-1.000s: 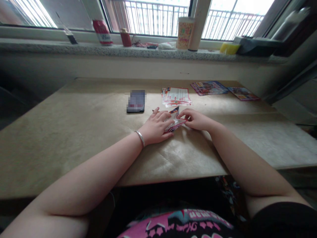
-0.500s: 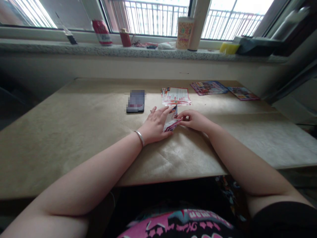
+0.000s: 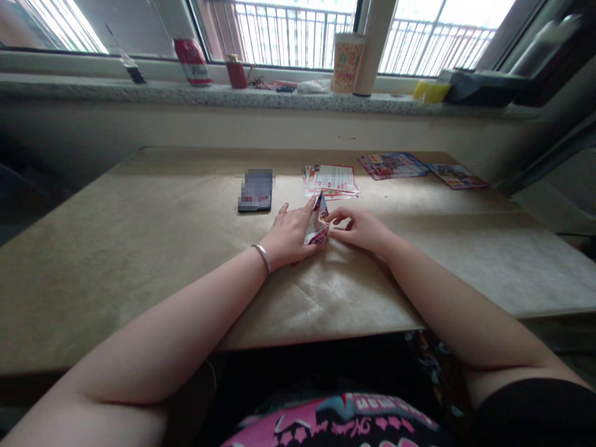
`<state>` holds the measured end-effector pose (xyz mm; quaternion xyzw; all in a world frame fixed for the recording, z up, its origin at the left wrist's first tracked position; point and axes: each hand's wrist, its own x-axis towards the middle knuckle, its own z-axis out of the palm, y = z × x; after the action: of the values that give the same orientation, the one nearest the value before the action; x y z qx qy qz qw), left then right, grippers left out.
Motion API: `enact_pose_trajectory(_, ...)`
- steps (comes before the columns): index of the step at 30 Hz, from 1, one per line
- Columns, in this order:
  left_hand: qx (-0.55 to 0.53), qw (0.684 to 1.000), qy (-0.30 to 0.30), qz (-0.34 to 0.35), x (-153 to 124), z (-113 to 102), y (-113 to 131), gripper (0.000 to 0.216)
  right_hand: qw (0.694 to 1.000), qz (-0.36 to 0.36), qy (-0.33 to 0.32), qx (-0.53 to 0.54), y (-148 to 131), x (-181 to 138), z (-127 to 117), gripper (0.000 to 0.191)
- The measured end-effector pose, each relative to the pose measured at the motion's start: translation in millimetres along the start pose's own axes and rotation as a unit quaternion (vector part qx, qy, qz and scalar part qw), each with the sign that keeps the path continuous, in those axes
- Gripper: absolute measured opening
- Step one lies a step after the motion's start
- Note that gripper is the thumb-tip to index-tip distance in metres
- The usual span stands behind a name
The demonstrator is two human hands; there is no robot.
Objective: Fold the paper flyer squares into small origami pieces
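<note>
A small folded sheet of printed paper [image 3: 319, 222] stands partly upright between my hands on the brown paper-covered table [image 3: 139, 248]. My left hand [image 3: 291, 236], a silver bangle on its wrist, presses against the paper's left side with its fingers together. My right hand [image 3: 361, 228] pinches the paper's right edge with thumb and fingers. Just beyond the hands lies a stack of printed leaflets [image 3: 331, 180].
A dark phone [image 3: 256, 191] lies left of the leaflets. Further leaflets [image 3: 393, 165] and another leaflet [image 3: 457, 176] lie at the far right of the table. A red can [image 3: 192, 61], a paper cup [image 3: 347, 62] and a yellow sponge [image 3: 431, 90] stand on the windowsill.
The folded paper lay nearly flat under my left hand; now its flap is raised upright. Both hands have drawn closer together around it.
</note>
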<state>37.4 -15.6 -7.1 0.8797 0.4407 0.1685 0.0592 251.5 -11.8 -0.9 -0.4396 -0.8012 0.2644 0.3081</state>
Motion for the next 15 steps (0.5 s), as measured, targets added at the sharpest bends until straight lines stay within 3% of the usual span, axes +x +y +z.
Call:
enact_pose_trajectory(6, -0.004, 1.0, -0.012, -0.014, 2.2, -3.3, 0.2, 0.117, 0.997, 0.009, -0.001, -0.074, -5.2, -1.4, 4.7, 0.035)
enact_pose_trajectory(15, 0.001, 1.0, -0.016, -0.018, 1.4, -2.0, 0.9, 0.124, 0.995, 0.016, 0.002, -0.096, -8.4, -1.3, 6.0, 0.023)
